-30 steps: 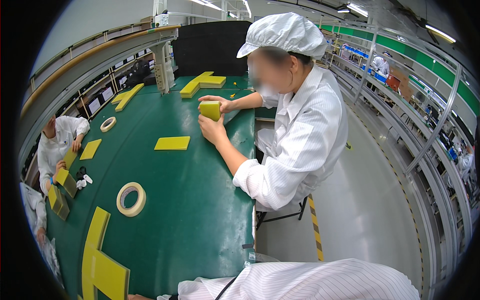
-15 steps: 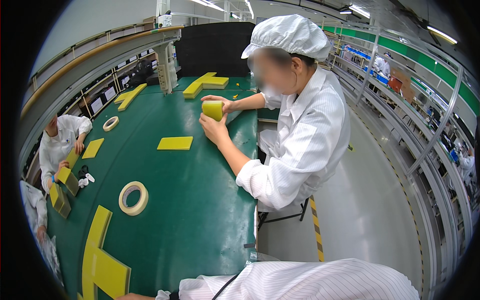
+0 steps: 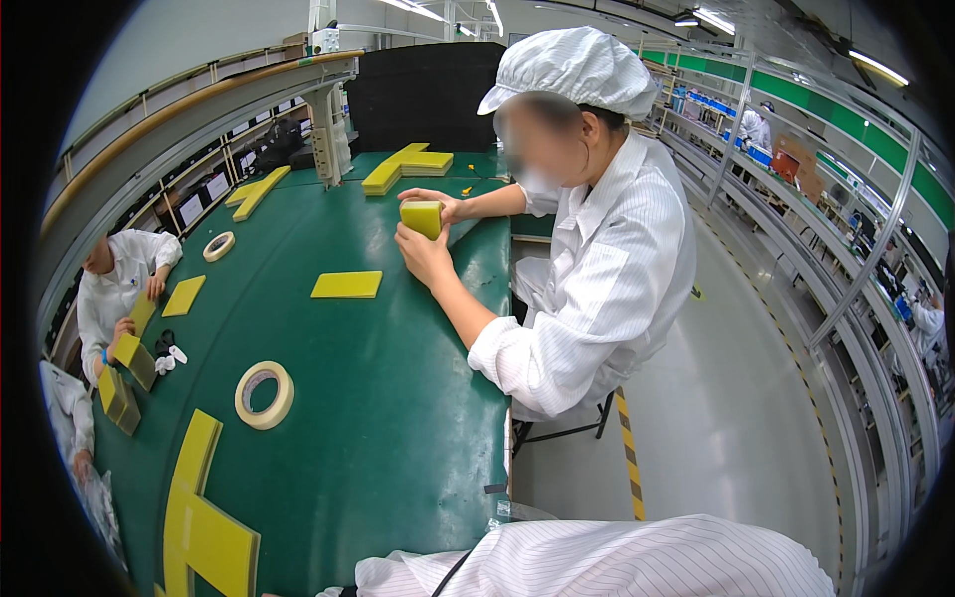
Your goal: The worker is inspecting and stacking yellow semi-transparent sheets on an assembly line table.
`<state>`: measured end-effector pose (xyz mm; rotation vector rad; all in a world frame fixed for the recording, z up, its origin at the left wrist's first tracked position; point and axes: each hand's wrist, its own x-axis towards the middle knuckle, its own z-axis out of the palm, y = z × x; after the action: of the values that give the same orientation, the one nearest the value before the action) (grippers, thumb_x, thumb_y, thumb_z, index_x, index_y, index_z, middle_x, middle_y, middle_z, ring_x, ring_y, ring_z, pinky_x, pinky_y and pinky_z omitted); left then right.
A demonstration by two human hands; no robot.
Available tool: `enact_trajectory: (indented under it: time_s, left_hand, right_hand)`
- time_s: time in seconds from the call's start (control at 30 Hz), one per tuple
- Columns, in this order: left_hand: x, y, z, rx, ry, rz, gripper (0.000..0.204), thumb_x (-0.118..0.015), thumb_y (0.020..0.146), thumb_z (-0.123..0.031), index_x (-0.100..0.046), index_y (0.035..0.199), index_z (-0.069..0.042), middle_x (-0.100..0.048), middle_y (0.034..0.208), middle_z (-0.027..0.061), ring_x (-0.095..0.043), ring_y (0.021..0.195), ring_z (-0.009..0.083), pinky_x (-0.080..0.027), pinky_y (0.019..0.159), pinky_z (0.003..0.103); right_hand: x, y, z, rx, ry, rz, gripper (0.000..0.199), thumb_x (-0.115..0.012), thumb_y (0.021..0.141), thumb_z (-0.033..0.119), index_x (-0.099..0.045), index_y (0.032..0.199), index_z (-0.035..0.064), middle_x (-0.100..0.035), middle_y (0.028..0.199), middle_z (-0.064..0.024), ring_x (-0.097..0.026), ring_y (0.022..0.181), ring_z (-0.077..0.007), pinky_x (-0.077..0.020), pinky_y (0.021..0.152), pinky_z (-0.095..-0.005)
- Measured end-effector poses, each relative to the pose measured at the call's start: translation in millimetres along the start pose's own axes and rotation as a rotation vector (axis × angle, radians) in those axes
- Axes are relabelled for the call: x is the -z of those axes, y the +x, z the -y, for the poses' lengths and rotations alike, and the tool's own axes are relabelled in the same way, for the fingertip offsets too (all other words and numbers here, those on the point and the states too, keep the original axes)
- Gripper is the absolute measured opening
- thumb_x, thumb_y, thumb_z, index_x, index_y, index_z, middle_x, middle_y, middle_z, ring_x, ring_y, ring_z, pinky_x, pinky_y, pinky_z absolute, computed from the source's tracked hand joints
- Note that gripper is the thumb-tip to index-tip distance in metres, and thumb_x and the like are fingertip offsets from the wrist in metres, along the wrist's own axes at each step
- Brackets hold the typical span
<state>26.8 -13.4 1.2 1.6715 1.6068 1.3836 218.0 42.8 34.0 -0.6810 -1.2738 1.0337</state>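
Note:
My right arm, in a white striped sleeve (image 3: 607, 557), reaches leftward along the lower edge. The hand at its end is cut off by that edge, so its fingers and anything in them are hidden. My left hand is out of view. Nearest to the cuff lies a flat yellow-green block of stacked sheets (image 3: 221, 549), touching a long yellow-green strip (image 3: 189, 468) on the green tabletop (image 3: 398, 418). Beyond these rests a roll of cream tape (image 3: 284, 400). A thin black cable (image 3: 454, 573) runs across my sleeve.
Across the table edge, a seated co-worker (image 3: 617, 269) grips an upright yellow-green stack (image 3: 422, 220) with both hands. A rectangular yellow-green stack (image 3: 346, 285) lies before them. Another person (image 3: 119, 289) handles blocks at the left. A second tape roll (image 3: 219, 246) and a post (image 3: 326, 139) stand farther back.
My right hand, a sliver of which showed at the lower edge, has dropped out of the picture. The cable on my sleeve has shifted slightly. The co-worker's grip looks the same.

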Motion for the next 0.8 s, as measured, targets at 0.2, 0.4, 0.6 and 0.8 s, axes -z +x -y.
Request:
enact_trajectory:
  time_s: [0.2, 0.4, 0.6, 0.8]
  left_hand:
    - [0.9, 0.0, -0.3, -0.004, -0.005, -0.013, 0.057, -0.066, 0.079, -0.011, -0.032, 0.124, -0.002, -0.045, 0.115, 0.0153, -0.048, 0.1, 0.0263, -0.041, 0.087, 0.036]
    - [1.3, -0.4, 1.8, -0.012, -0.015, -0.03, 0.059, -0.066, 0.079, -0.011, -0.03, 0.125, -0.002, -0.044, 0.116, 0.0154, -0.047, 0.101, 0.0266, -0.041, 0.088, 0.037]
    - [4.7, -1.7, -4.9, -0.024, -0.036, -0.062, 0.061, -0.066, 0.079, -0.011, -0.028, 0.127, -0.003, -0.042, 0.117, 0.0155, -0.046, 0.102, 0.0269, -0.04, 0.088, 0.037]
    - [8.2, 0.2, -1.0, -0.115, -0.233, -0.216, 0.063, -0.065, 0.08, -0.011, -0.026, 0.128, -0.003, -0.041, 0.118, 0.0156, -0.046, 0.103, 0.0273, -0.04, 0.089, 0.037]
  right_hand:
    - [1.0, -3.2, -7.5, 0.104, -0.125, 0.047, 0.026, -0.069, 0.074, 0.029, -0.064, 0.086, 0.0067, -0.062, 0.079, -0.0092, -0.058, 0.078, -0.0233, -0.0454, 0.068, -0.0338]
    - [-8.5, -12.2, -27.3, 0.234, -0.3, 0.108, 0.025, -0.067, 0.076, 0.03, -0.065, 0.083, 0.0067, -0.062, 0.077, -0.0096, -0.058, 0.076, -0.0243, -0.0448, 0.066, -0.0348]
    - [-4.4, -15.9, -30.8, 0.355, -0.382, 0.115, 0.024, -0.066, 0.077, 0.031, -0.065, 0.08, 0.0067, -0.061, 0.075, -0.0099, -0.058, 0.074, -0.0253, -0.0442, 0.065, -0.0359]
    - [-22.1, -13.7, -47.0, 0.344, -0.359, 0.155, 0.016, -0.068, 0.068, 0.023, -0.061, 0.074, 0.0094, -0.055, 0.072, -0.0053, -0.052, 0.076, -0.0264, -0.0403, 0.068, -0.0349]
